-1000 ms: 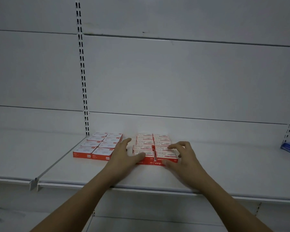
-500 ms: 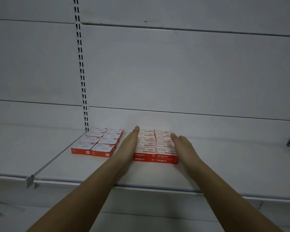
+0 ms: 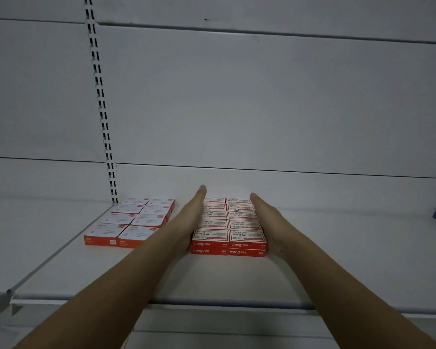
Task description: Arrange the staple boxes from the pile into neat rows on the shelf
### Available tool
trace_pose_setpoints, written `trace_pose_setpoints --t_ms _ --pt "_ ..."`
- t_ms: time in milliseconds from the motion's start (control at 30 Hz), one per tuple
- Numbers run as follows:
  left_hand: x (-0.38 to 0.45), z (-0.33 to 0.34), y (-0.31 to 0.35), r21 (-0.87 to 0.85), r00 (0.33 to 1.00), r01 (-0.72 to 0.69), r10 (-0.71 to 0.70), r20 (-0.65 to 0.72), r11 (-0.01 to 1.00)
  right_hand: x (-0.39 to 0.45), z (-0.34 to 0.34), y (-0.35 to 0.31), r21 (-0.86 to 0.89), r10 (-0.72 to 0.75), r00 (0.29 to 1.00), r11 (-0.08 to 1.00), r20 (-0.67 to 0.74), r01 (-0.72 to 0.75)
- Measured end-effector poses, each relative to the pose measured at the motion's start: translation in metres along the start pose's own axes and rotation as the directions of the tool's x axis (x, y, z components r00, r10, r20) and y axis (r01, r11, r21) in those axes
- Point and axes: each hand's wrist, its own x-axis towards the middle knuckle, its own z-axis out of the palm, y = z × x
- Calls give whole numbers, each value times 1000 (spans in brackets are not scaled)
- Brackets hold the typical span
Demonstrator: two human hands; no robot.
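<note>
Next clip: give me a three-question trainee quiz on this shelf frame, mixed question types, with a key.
1. True or false: the left hand and right hand lie flat with straight fingers against opposite sides of the stacked block of staple boxes.
2. Multiple choice: how many layers does that block's front face show? A) one B) two C) four
3. Fill in: the second group of boxes sits to the ____ of the block on the shelf.

Key: 1 true; 2 B; 3 left
</note>
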Motion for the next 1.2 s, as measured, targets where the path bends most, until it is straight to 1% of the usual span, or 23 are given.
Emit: trace_pose_setpoints --t_ms 100,133,167,233,267,400,500,567,633,733,800,900,967,1033,1100,1133,1167,1200 --pt "6 -4 12 -27 998 -19 17 -60 999 10 -6 -8 -10 -82 989 997 -121 81" --pt "8 -4 14 -56 999 -4 2 -41 998 14 -5 -10 17 -68 991 997 -118 71" --pt "11 -2 13 -55 1000 20 -20 -2 998 18 -4 -11 38 -30 997 999 -67 32" --pt "11 3 11 -23 997 53 -52 58 998 21 0 -11 13 38 999 999 16 -38" --pt "13 4 11 -28 996 61 -59 61 998 24 0 -12 4 44 999 999 25 -44" --pt "26 0 18 -55 1000 7 -6 26 998 43 -8 -16 43 -21 999 999 -37 22" --pt "33 3 12 -71 998 37 -33 60 997 54 -5 -9 21 -18 1000 1000 -7 18" --pt "37 4 8 -70 999 35 -33 26 997 59 -4 -3 50 1 1000 999 20 -2" --pt "42 0 6 -45 999 28 -27 19 999 64 -9 -2 59 14 999 998 30 -16" --pt "51 -4 5 39 998 -34 32 48 999 71 -10 -4 27 -23 1000 999 -2 23" --pt "51 -3 5 43 997 -55 52 64 998 74 -10 -3 20 -36 999 999 -3 36" --pt "46 -4 8 8 993 -90 89 83 996 68 -10 -5 76 -55 998 996 -8 56" --pt "43 -2 6 -16 992 -104 105 66 994 62 -9 -6 139 -64 998 988 -13 65" --pt "35 2 5 0 993 -110 110 51 994 55 -10 -5 153 -89 995 984 -34 93" --pt "26 4 10 95 988 -155 156 4 983 50 -12 -6 79 -129 988 987 -90 136" --pt "22 3 13 182 977 -202 211 -36 962 45 -14 -9 3 -159 974 987 -162 161" --pt "17 1 18 278 963 -254 270 -21 927 44 -18 -11 -62 -220 954 975 -206 211" --pt "16 -2 22 346 959 -259 283 -20 902 38 -20 -17 -112 -263 935 964 -239 243"
